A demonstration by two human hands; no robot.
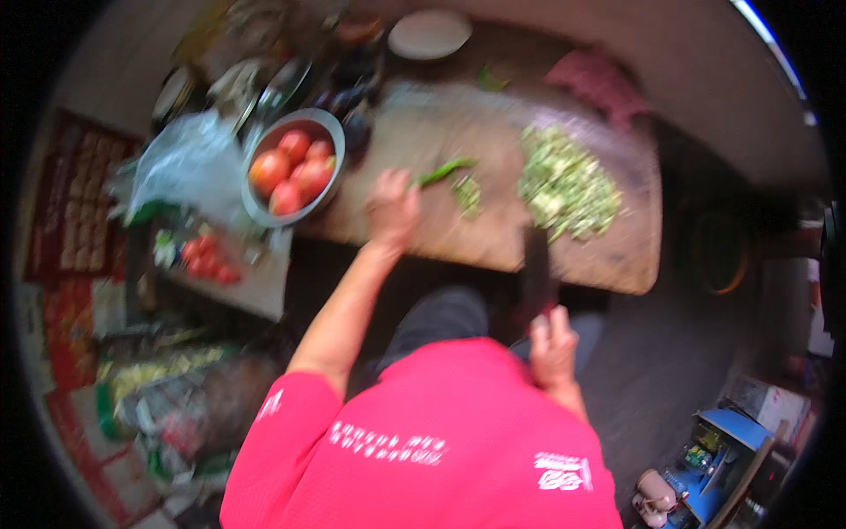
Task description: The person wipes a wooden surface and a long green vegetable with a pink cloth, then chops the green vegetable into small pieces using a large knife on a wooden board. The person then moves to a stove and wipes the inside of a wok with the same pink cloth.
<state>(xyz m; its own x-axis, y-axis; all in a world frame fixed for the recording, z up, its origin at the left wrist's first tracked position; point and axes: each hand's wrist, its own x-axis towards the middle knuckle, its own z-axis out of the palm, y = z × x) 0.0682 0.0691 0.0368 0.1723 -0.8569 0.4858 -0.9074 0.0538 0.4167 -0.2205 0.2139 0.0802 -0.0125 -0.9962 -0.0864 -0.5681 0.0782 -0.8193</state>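
My left hand [394, 208] rests over the wooden cutting board [462, 231], its fingers at the near end of a green chili pepper [446, 170]. A small heap of chopped green pieces [468, 197] lies just beside the pepper. In my right hand [554, 344] is the handle of a dark, broad-bladed kitchen knife [537, 268], whose blade reaches over the board's front edge. A big pile of chopped pale green vegetable [568, 185] covers the right part of the board, beyond the blade tip. Motion blur softens both hands and the knife.
Left of the board stands a metal bowl [248, 198] of several tomatoes [291, 172], beside a clear plastic bag [188, 162]. Cut red pieces [208, 258] sit lower left. A white plate [429, 34] and a pink cloth [598, 86] lie at the back.
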